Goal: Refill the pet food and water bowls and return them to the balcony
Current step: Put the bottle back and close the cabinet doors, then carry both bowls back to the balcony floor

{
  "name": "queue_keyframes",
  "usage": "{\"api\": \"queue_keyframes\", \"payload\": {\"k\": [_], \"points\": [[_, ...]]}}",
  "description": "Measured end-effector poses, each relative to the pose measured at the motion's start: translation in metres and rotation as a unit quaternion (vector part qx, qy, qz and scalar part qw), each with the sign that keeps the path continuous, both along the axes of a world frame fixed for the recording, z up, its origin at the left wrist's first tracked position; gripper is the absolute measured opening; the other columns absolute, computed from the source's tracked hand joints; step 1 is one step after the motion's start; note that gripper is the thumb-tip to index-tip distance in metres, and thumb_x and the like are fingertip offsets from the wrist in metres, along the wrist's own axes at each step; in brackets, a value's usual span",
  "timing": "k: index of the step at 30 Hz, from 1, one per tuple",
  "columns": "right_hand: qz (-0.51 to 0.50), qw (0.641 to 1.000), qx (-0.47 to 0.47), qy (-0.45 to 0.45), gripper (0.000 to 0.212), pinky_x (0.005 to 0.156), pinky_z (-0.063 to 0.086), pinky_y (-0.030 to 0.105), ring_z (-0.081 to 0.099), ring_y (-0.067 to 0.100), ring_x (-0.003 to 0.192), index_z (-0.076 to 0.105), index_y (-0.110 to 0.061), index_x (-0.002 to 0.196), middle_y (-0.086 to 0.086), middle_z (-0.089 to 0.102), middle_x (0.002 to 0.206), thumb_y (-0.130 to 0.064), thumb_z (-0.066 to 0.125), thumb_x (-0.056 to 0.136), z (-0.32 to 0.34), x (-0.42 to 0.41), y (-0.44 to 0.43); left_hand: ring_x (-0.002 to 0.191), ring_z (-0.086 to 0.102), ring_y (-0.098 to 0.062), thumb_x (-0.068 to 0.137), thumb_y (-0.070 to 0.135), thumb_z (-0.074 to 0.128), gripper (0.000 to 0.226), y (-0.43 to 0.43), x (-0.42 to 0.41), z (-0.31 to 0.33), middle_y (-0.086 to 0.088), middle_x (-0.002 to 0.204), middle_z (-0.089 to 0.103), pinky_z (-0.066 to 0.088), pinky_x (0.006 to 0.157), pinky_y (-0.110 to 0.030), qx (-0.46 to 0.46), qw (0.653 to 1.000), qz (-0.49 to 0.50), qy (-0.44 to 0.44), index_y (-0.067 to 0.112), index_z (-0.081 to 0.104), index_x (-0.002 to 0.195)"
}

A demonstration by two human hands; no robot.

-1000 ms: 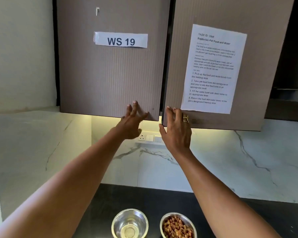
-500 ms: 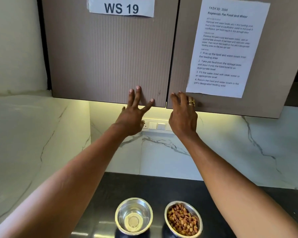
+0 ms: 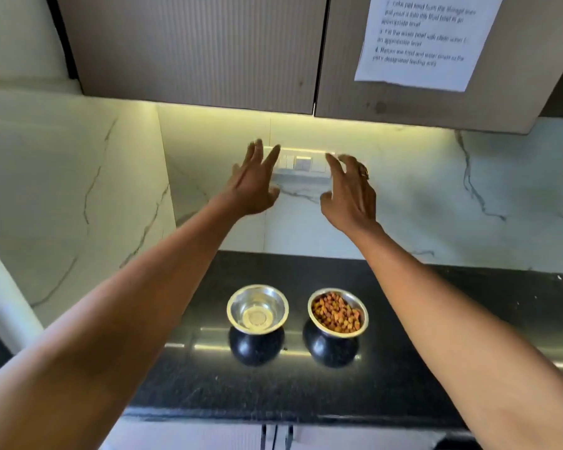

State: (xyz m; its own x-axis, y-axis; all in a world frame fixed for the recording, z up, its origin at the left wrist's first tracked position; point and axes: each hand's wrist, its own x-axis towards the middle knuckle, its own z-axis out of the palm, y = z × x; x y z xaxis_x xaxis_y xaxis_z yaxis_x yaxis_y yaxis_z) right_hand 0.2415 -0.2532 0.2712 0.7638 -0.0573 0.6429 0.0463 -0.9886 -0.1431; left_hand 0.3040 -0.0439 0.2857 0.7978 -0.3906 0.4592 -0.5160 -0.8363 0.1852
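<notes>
I am lowering my left hand (image 3: 252,185) and right hand (image 3: 350,198) off the bottom edges of the cabinet doors (image 3: 208,53); both are hanging free at mid frame, fingers spread. My view is tipping down, bringing the water bowl (image 3: 257,308) and food bowl (image 3: 337,311) whole into lower centre.

- Water bowl (image 3: 241,303): polished metal, gleaming mirror-bright, sitting on a glossy black base (image 3: 255,349).
- Food bowl (image 3: 355,299): the same shiny metal, holding matt brown kibble (image 3: 337,315).
- Countertop (image 3: 436,319): polished black stone, reflecting light.
- Backsplash (image 3: 420,196): smooth pale veined marble, glowing softly.
- Cabinet doors (image 3: 192,50): finely ribbed, showing a matt brown finish.
- Sheet (image 3: 416,43): matt white printed paper.
- Switch plate (image 3: 301,162): looking like smooth white plastic.
</notes>
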Motion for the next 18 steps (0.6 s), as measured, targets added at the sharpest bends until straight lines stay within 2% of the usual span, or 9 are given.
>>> {"api": "queue_keyframes", "payload": {"k": [2, 5, 8, 10, 12, 15, 16, 18], "points": [[-0.005, 0.999, 0.028, 0.046, 0.068, 0.099, 0.053, 0.048, 0.043, 0.037, 0.140, 0.041, -0.016, 0.157, 0.013, 0.042, 0.155, -0.013, 0.065, 0.093, -0.036, -0.014, -0.013, 0.156, -0.001, -0.037, 0.093, 0.030, 0.065, 0.087, 0.004, -0.010, -0.043, -0.014, 0.170, -0.004, 0.016, 0.123, -0.060, -0.017, 0.999, 0.003, 0.051, 0.024, 0.012, 0.161], [-0.014, 0.987, 0.041, 0.153, 0.060, 0.103, 0.051, 0.047, 0.046, 0.035, 0.140, 0.046, -0.016, 0.152, 0.013, 0.045, 0.152, -0.019, 0.066, 0.096, -0.089, -0.032, -0.037, 0.152, 0.027, -0.035, 0.093, 0.029, 0.068, 0.079, 0.015, -0.025, -0.105, -0.014, 0.165, 0.025, 0.029, 0.121, -0.052, -0.068, 0.985, 0.031, 0.155, 0.018, 0.025, 0.158], [-0.035, 0.966, 0.082, 0.241, 0.053, 0.107, 0.049, 0.047, 0.049, 0.033, 0.138, 0.052, -0.017, 0.146, 0.012, 0.051, 0.147, -0.026, 0.068, 0.096, -0.140, -0.043, -0.067, 0.136, 0.052, -0.033, 0.094, 0.028, 0.068, 0.066, 0.029, -0.037, -0.159, -0.016, 0.147, 0.055, 0.041, 0.110, -0.040, -0.150, 0.949, 0.090, 0.263, 0.010, 0.042, 0.151], [-0.065, 0.951, 0.148, 0.264, 0.050, 0.106, 0.051, 0.046, 0.053, 0.032, 0.135, 0.056, -0.017, 0.144, 0.010, 0.054, 0.145, -0.028, 0.068, 0.096, -0.169, -0.049, -0.086, 0.126, 0.060, -0.032, 0.093, 0.027, 0.067, 0.055, 0.039, -0.044, -0.191, -0.015, 0.132, 0.066, 0.045, 0.104, -0.037, -0.204, 0.919, 0.149, 0.302, 0.007, 0.053, 0.143], [-0.094, 0.930, 0.214, 0.285, 0.049, 0.102, 0.053, 0.043, 0.058, 0.033, 0.131, 0.059, -0.014, 0.143, 0.012, 0.059, 0.142, -0.027, 0.068, 0.096, -0.196, -0.049, -0.106, 0.115, 0.064, -0.032, 0.091, 0.022, 0.065, 0.041, 0.046, -0.052, -0.219, -0.015, 0.120, 0.070, 0.047, 0.095, -0.035, -0.243, 0.890, 0.201, 0.328, 0.006, 0.063, 0.129], [-0.134, 0.894, 0.278, 0.326, 0.043, 0.091, 0.056, 0.041, 0.066, 0.034, 0.119, 0.065, -0.006, 0.134, 0.015, 0.067, 0.131, -0.024, 0.064, 0.094, -0.231, -0.040, -0.133, 0.076, 0.062, -0.027, 0.084, 0.019, 0.064, 0.007, 0.057, -0.056, -0.267, -0.010, 0.080, 0.067, 0.054, 0.077, -0.039, -0.296, 0.839, 0.251, 0.380, 0.016, 0.069, 0.088], [-0.144, 0.881, 0.297, 0.339, 0.039, 0.089, 0.059, 0.043, 0.069, 0.034, 0.111, 0.066, -0.004, 0.128, 0.014, 0.070, 0.122, -0.022, 0.062, 0.094, -0.241, -0.035, -0.140, 0.068, 0.059, -0.025, 0.081, 0.021, 0.063, 0.008, 0.063, -0.050, -0.290, -0.009, 0.071, 0.064, 0.059, 0.075, -0.044, -0.314, 0.821, 0.265, 0.396, 0.016, 0.067, 0.077], [-0.147, 0.859, 0.332, 0.361, 0.029, 0.086, 0.064, 0.049, 0.072, 0.034, 0.099, 0.068, 0.000, 0.118, 0.012, 0.068, 0.112, -0.019, 0.062, 0.096, -0.256, -0.024, -0.150, 0.060, 0.058, -0.025, 0.083, 0.021, 0.065, 0.016, 0.065, -0.046, -0.316, -0.013, 0.072, 0.063, 0.063, 0.071, -0.051, -0.378, 0.766, 0.279, 0.438, 0.010, 0.065, 0.072]]}}
